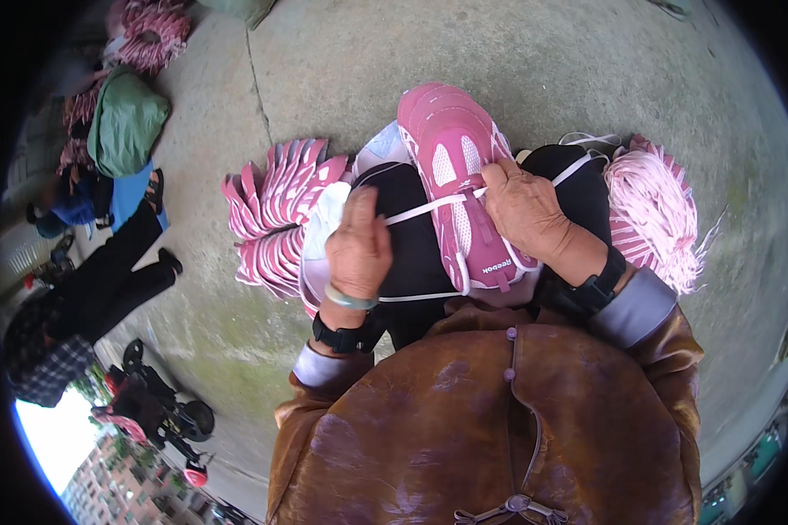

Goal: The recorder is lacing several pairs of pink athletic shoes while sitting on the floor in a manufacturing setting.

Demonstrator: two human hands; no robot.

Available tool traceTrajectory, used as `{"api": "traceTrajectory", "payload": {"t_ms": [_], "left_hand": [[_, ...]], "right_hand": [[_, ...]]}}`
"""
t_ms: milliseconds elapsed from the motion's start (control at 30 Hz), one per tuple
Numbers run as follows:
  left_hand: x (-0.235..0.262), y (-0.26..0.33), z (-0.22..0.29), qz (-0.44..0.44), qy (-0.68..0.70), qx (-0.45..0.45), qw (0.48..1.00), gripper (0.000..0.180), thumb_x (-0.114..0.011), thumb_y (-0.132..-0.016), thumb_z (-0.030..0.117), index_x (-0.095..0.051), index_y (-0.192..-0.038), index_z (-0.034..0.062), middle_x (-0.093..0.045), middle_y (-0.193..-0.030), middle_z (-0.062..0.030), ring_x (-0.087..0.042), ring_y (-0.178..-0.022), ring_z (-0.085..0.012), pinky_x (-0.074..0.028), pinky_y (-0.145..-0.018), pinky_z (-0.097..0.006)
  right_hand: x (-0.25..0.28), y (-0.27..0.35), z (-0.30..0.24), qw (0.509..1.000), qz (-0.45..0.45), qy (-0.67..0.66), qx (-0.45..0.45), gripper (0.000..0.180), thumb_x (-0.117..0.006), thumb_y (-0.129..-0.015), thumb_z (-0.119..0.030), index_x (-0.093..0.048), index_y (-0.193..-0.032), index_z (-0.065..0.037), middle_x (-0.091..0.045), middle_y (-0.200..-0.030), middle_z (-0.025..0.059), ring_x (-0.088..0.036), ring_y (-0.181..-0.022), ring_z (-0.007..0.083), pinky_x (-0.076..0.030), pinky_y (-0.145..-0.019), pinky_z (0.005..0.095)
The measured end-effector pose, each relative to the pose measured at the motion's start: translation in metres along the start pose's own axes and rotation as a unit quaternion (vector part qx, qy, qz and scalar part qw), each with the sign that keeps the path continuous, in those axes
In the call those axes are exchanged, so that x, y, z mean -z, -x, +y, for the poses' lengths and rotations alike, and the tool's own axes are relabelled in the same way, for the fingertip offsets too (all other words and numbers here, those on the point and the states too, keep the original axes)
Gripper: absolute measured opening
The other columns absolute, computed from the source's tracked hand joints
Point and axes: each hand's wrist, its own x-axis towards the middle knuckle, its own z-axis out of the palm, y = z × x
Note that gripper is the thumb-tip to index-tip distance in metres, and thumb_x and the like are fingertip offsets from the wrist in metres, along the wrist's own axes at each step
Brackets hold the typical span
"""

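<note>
A pink shoe upper (457, 171) with white mesh panels lies over my lap, its rounded toe pointing away from me. A white shoelace (425, 209) runs across its lacing holes. My left hand (359, 249), fingers curled and slightly blurred, is closed where the lace's left stretch reaches it. At the upper's right edge, my right hand (525, 208) pinches the lace close to the holes, and a short white piece shows at its fingertips. Another length of white lace (573, 169) extends from behind this hand to the right. Lace also loops near the heel end.
Fanned pink shoe uppers (280, 201) are stacked at my left. A bundle of pale pink laces (648, 201) lies against striped pink pieces at my right. Farther left are a green sack (127, 122), a person in dark trousers (105, 271) and a motorbike (162, 394) on concrete.
</note>
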Motion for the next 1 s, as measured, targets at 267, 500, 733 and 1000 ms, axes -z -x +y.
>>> {"api": "traceTrajectory", "payload": {"t_ms": [267, 500, 733, 1000], "left_hand": [[-0.014, 0.006, 0.05, -0.025, -0.027, -0.019, 0.999, 0.021, -0.05, -0.071, 0.008, -0.055, -0.092, 0.0063, -0.055, -0.067, -0.0078, -0.058, -0.06, -0.0232, -0.047, -0.049, -0.034], [0.03, 0.028, 0.023, -0.012, -0.155, 0.037, 0.987, 0.015, -0.052, -0.069, 0.006, -0.058, -0.082, 0.0085, -0.055, -0.065, -0.0072, -0.057, -0.058, -0.0232, -0.046, -0.048, -0.034], [0.094, 0.071, -0.049, 0.03, -0.302, 0.117, 0.946, 0.014, -0.054, -0.07, 0.01, -0.057, -0.082, 0.016, -0.056, -0.065, -0.009, -0.057, -0.058, -0.0303, -0.045, -0.049, -0.038], [0.209, 0.097, -0.158, 0.022, -0.465, 0.326, 0.823, 0.011, -0.051, -0.08, 0.025, -0.061, -0.084, 0.0205, -0.061, -0.072, -0.0114, -0.058, -0.067, -0.0344, -0.046, -0.055, -0.043]], "right_hand": [[0.06, -0.016, 0.056, 0.962, -0.191, -0.192, 0.043, 0.027, -0.061, -0.069, -0.007, -0.048, -0.094, -0.006, -0.056, -0.082, 0.0119, -0.056, -0.068, 0.0328, -0.046, -0.059, 0.0385], [0.093, -0.02, 0.084, 0.938, -0.048, 0.043, 0.341, 0.027, -0.055, -0.068, -0.002, -0.05, -0.093, -0.007, -0.045, -0.076, 0.009, -0.055, -0.06, 0.0256, -0.045, -0.053, 0.0337], [0.13, -0.005, 0.165, 0.912, -0.048, 0.152, 0.379, 0.027, -0.051, -0.066, -0.001, -0.053, -0.093, -0.003, -0.047, -0.072, 0.0091, -0.054, -0.061, 0.0239, -0.045, -0.053, 0.033], [0.259, 0.039, 0.314, 0.891, 0.192, 0.323, 0.254, 0.016, -0.049, -0.081, -0.003, -0.054, -0.096, -0.004, -0.057, -0.095, 0.012, -0.058, -0.073, 0.0265, -0.047, -0.06, 0.0326]]}}
